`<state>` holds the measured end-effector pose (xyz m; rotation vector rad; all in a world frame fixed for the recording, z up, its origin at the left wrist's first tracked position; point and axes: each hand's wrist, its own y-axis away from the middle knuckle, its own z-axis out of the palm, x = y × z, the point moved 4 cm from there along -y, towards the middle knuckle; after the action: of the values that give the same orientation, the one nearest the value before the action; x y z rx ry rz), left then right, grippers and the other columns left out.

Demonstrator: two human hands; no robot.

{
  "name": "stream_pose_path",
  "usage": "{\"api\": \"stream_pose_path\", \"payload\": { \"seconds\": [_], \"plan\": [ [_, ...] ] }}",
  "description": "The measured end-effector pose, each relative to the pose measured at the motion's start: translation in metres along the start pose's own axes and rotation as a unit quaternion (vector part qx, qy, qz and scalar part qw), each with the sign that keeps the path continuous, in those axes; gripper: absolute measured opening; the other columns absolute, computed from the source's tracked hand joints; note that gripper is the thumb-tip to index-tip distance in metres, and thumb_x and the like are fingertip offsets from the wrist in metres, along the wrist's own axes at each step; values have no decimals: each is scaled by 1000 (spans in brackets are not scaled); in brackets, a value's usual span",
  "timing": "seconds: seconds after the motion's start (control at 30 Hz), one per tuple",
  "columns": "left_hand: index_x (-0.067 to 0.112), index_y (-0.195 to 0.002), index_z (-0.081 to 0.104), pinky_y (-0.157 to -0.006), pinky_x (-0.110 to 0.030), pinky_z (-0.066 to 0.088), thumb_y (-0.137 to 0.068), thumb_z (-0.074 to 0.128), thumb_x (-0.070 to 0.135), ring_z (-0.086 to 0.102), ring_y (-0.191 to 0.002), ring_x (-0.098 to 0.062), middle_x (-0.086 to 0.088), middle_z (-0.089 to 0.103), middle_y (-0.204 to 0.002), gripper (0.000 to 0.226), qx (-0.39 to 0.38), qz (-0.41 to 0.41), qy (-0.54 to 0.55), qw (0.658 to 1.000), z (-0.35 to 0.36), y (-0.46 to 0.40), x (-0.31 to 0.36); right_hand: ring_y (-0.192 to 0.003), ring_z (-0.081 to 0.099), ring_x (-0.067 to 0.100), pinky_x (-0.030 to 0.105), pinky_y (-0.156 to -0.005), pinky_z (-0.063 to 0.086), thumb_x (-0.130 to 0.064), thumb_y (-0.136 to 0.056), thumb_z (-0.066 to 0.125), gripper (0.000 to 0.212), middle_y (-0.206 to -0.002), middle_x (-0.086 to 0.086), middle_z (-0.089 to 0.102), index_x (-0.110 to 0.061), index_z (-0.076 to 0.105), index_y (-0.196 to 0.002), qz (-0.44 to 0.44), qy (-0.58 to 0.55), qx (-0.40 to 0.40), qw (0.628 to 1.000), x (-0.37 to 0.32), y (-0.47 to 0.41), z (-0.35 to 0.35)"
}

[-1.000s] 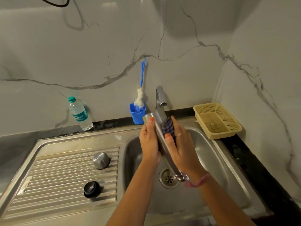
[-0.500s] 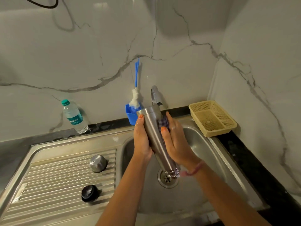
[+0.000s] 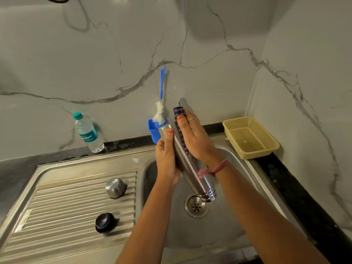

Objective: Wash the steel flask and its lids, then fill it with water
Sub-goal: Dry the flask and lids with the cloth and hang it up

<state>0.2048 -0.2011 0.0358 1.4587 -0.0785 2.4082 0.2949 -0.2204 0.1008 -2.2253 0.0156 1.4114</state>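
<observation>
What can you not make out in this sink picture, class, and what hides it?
Head view only:
- Chrome tap: spout hidden behind right hand and checked scrubbing cloth.
- Tilted steel flask: mouth faces away; inside unseen.
- Blue plastic holder: right side covered by flask and left hand.

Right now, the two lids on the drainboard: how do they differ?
The steel lid is a shiny, domed metal cap; the black lid is dark, flatter and looks like plastic. The steel lid sits farther back on the ribbed drainboard, the black lid nearer the front edge. Both are round, off the flask, untouched by either hand.
</observation>
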Motion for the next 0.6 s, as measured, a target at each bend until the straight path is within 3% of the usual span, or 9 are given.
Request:
{"api": "stream_pose_path", "payload": {
  "seconds": [0.13,0.27,0.37,0.5,0.6],
  "plan": [
    [11,-113,63,-74,-36,59,-62,74,55,69,-78,-20,-6,73,-90,68,13,6,18,1000,3,7,-5,-105,59,8,18,-90,49,-40,-102,32,46,-124,5,56,-19,38,-143,-32,64,10,997,1,16,4],
    [18,-116,65,-88,-43,57,-65,77,64,70,-97,-28,-12,73,-107,69,32,11,53,998,-3,1,-1,-123,51,13,30,-100,47,-46,-100,29,58,-143,3,44,-15,27,-150,-74,176,17,981,19,62,4],
    [19,-128,57,-84,-44,57,-57,74,70,70,-95,-28,-16,70,-112,90,52,-17,64,996,-17,-10,4,-132,42,13,35,-106,42,-46,-101,29,58,-148,3,38,-16,22,-151,-58,213,12,975,48,111,3],
    [18,-134,54,-75,-39,57,-58,71,75,70,-88,-23,-13,69,-105,96,40,-59,65,995,-21,-8,-3,-130,41,15,35,-106,42,-49,-100,24,60,-148,3,34,-17,19,-151,-45,236,17,970,54,128,4],
    [20,-133,54,-78,-38,57,-63,68,73,70,-93,-24,-13,70,-113,88,-6,-55,47,997,-13,-5,-2,-131,42,16,31,-108,39,-54,-99,22,66,-147,6,37,-14,19,-152,-29,189,16,981,33,97,4]
  ]
}}
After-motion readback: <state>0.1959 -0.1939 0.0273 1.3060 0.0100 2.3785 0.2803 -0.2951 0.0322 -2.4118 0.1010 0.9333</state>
